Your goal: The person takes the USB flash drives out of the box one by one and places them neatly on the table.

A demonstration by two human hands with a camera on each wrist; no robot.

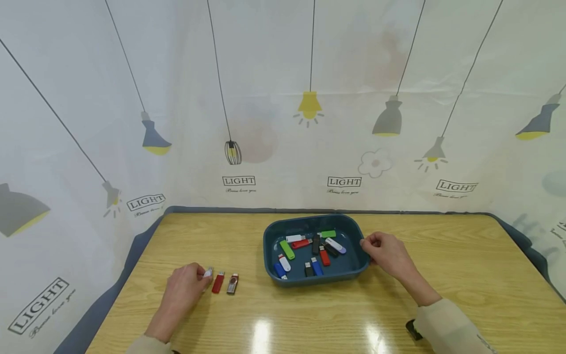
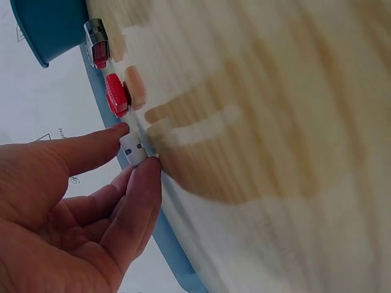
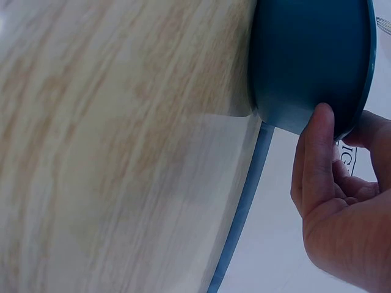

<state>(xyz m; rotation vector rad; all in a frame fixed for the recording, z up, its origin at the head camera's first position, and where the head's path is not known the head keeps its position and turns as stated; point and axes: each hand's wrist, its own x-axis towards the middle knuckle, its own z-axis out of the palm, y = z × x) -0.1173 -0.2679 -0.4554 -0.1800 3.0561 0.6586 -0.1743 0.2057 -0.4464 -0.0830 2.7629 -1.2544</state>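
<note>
Between thumb and fingers, my left hand (image 1: 184,287) pinches a white USB stick (image 2: 132,149) at the table's surface. Beside it, in a row to the right, lie a red USB stick (image 1: 218,283) and a USB stick with a metal swivel cover (image 1: 232,284). My right hand (image 1: 389,254) grips the right rim of a dark teal tray (image 1: 267,263), thumb at the inside and fingers on the outer wall (image 3: 299,91). Inside the tray several USB sticks lie loose, among them a green one (image 1: 287,250), a blue one (image 1: 316,267) and a white one (image 1: 335,245).
The wooden table (image 1: 464,265) runs back to a pale cloth (image 1: 283,162) printed with lamps, which also hangs at both sides. A small black object (image 1: 413,330) shows beside the right sleeve (image 1: 451,327).
</note>
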